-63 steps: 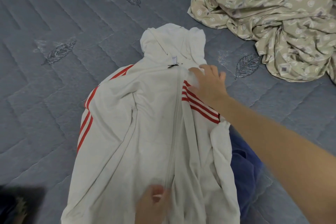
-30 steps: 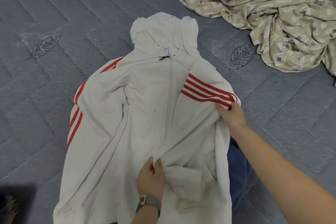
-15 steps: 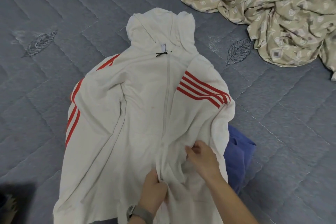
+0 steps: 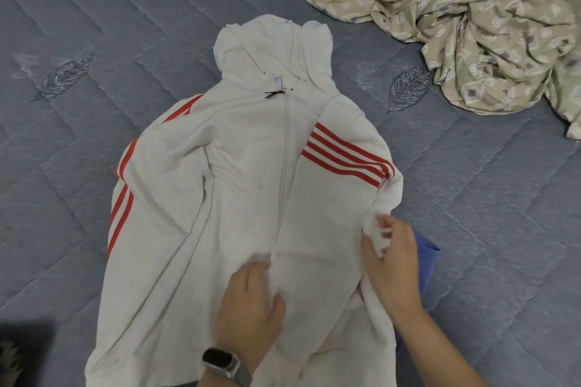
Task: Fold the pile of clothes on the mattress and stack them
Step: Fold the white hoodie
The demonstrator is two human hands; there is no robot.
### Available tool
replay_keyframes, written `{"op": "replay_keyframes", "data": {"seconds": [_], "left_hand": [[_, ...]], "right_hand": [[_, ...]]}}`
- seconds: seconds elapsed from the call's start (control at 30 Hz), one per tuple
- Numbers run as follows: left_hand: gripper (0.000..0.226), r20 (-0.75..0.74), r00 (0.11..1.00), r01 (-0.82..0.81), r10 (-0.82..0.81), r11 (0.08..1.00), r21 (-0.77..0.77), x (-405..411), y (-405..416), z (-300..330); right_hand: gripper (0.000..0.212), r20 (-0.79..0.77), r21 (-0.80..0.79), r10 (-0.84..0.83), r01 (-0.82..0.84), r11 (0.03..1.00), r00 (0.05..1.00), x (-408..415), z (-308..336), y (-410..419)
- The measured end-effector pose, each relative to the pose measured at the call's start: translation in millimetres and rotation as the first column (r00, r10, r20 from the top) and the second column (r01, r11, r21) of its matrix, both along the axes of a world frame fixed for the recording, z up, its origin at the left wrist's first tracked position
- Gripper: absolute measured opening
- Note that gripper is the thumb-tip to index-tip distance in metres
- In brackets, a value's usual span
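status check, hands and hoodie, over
Left hand flat on hoodie. Right hand pinches sleeve cuff. Hoodie unfolded. Blue garment underneath.

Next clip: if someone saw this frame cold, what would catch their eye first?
The white hoodie with red stripes, spread front-up across the middle of the grey quilted mattress. The left hand presses flat near its zip while the right hand grips a fold at its right edge. A crumpled beige patterned sheet lies top right, and blue fabric peeks out beneath the hoodie's right side.
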State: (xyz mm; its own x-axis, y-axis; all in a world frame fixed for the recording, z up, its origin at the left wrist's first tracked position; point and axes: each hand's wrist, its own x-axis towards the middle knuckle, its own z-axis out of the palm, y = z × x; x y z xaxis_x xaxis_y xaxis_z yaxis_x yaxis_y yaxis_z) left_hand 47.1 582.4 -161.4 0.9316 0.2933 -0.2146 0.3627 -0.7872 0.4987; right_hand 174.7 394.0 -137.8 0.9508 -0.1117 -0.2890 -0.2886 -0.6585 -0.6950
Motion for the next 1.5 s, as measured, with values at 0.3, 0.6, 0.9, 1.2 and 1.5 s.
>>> {"op": "replay_keyframes", "data": {"seconds": [0.3,0.6,0.9,1.2,1.5], "left_hand": [[0.16,-0.501,0.81,0.407,-0.305,0.907,0.106,48.3,-2.3,-37.5],[0.142,-0.581,0.702,0.471,-0.412,0.881,-0.055,55.5,8.1,-49.0],[0.139,-0.612,0.661,0.49,-0.435,0.867,-0.086,60.9,11.3,-49.5],[0.14,-0.615,0.675,0.468,-0.408,0.881,-0.07,60.2,13.3,-49.5],[0.14,-0.584,0.681,0.497,-0.442,0.865,-0.076,56.9,14.9,-54.9]], "right_hand": [[0.062,-0.012,-0.453,0.748,-0.67,0.588,0.664,208.8,7.5,43.5],[0.11,-0.639,-0.486,0.715,-0.869,-0.089,0.284,264.5,-0.4,54.2],[0.037,-0.547,-0.837,0.579,-0.371,-0.403,0.605,296.3,34.0,99.9],[0.067,0.227,-0.636,0.643,-0.389,0.667,0.731,157.1,-38.4,58.6],[0.08,-0.259,-0.763,0.685,-0.579,0.287,0.681,112.9,-65.2,-1.8]]}}
